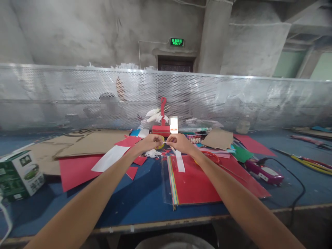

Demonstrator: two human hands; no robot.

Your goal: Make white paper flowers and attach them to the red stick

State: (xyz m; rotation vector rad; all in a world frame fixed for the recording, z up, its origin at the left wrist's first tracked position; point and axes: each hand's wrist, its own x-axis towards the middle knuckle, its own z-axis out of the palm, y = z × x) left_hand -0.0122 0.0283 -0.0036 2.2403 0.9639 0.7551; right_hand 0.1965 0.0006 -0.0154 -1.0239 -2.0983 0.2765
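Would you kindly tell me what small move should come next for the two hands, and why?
Probably a gentle twist of the small white piece: the left hand and right hand appear to pinch it from opposite sides, so both seem placed to turn it.

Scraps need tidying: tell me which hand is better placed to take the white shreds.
Left hand, probably: the white shreds lie close to it, farther from the right hand. Both seem to pinch something small.
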